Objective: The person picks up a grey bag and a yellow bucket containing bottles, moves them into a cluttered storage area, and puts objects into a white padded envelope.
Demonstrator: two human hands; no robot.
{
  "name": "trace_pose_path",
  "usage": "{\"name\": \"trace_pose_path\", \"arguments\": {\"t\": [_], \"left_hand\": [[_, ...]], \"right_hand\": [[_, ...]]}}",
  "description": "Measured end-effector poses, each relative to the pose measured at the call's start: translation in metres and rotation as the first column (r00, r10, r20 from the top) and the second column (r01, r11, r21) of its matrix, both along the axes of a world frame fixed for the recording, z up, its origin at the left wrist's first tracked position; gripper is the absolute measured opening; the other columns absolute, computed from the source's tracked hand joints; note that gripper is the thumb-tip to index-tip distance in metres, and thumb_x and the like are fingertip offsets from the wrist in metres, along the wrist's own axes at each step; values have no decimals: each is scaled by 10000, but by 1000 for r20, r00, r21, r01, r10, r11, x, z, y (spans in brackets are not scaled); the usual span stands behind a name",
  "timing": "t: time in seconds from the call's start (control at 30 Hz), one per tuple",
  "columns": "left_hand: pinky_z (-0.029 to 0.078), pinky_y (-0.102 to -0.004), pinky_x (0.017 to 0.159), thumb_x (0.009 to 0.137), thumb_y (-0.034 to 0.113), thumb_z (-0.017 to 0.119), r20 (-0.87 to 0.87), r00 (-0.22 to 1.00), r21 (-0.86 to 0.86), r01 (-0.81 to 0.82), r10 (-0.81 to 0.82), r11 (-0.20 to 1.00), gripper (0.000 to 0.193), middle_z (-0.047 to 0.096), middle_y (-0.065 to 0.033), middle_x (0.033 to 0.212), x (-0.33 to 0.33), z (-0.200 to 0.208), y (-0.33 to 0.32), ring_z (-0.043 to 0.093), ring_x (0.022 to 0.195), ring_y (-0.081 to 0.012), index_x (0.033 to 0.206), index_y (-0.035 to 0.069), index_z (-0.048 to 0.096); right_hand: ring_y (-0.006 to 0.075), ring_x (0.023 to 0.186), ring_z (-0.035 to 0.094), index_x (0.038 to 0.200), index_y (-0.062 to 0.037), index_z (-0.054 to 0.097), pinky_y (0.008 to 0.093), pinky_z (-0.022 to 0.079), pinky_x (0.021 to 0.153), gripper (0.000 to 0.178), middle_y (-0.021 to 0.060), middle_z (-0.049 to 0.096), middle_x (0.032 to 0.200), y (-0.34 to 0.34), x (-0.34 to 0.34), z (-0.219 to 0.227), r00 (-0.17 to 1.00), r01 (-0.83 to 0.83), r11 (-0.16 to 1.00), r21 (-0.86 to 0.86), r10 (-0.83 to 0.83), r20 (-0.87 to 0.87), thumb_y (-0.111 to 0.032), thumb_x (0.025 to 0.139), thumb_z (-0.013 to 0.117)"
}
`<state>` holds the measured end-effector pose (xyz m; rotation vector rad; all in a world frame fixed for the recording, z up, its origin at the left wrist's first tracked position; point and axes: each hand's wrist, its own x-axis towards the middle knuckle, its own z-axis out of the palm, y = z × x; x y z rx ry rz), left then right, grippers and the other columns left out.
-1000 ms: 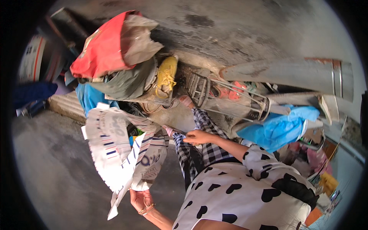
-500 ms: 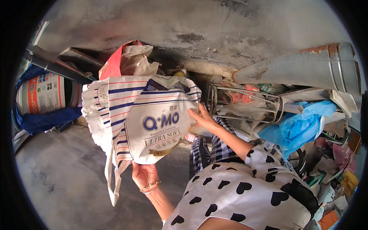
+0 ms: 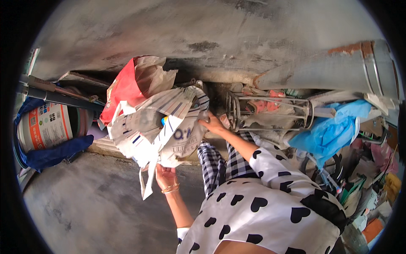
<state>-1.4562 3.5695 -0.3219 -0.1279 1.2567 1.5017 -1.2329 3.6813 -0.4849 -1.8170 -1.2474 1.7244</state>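
A white plastic bag (image 3: 186, 148) with blue and red stripes hangs in front of me, its mouth tilted toward my left. A small blue and yellow item (image 3: 164, 121) shows at its opening; the rest of the contents I cannot make out. My left hand (image 3: 166, 175) holds the bag's lower edge from below, its fingers partly hidden behind the plastic. On the bag's right side, my right hand (image 3: 213, 125) grips the edge. Just behind the bag stands a red bag (image 3: 122, 86) with crumpled pale plastic (image 3: 154, 76) in it.
At the left is a white and orange bucket (image 3: 46, 127) wrapped in dark blue cloth (image 3: 63, 152). A metal rack (image 3: 270, 125) with reddish sandals (image 3: 260, 105) lies to the right, beside light blue plastic (image 3: 334, 131). A large grey pipe (image 3: 321, 70) leans along the wall.
The striped bag has tipped over and crumpled, turning its printed front away and showing its opening. It has sunk lower relative to the red bag, which now shows more fully.
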Motion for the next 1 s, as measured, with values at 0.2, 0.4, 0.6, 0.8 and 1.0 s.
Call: {"name": "trace_pose_path", "arguments": {"t": [0.2,0.4,0.6,0.8,1.0], "left_hand": [[437,-300,795,789,151,617,-388,883,-101,246,-266,964,279,586,-96,986,-49,-21,-26,548,880,-188,1017,-1,567],[340,-405,921,655,269,718,-947,184,-113,578,-264,808,495,405,-162,1247,-42,66,53,397,1123,-325,1074,59,559],[105,-543,1010,664,176,593,-967,-224,-253,861,-118,442,263,390,-107,1316,-65,75,116,198,1289,-327,924,152,624],[454,-285,699,879,396,417,-247,692,15,703,-679,711,468,618,-98,877,-47,-52,140,574,816,-144,1022,-23,568],[460,-344,699,833,412,444,-627,354,-354,664,-694,659,479,621,-183,879,-51,-158,125,607,768,-248,951,-26,599]], "right_hand": [[324,1204,348,1313,36,231,365,334,956,912,245,339,1291,-18,-10,97,999,-7,927,375,-5,31,-335,656,743],[332,1224,309,1335,38,159,392,293,985,1050,238,276,1328,16,-46,179,992,-124,746,654,76,100,-237,555,806],[340,1177,357,1302,59,222,353,316,961,965,235,341,1274,57,-72,193,1000,-22,693,721,13,18,-148,549,788],[322,1177,364,1241,52,340,353,296,972,807,221,359,1261,71,-100,213,964,-245,597,764,63,260,-236,605,744],[416,982,488,1112,34,481,446,399,836,624,284,481,1098,96,-162,188,769,-594,608,527,235,595,-409,708,653]]}}
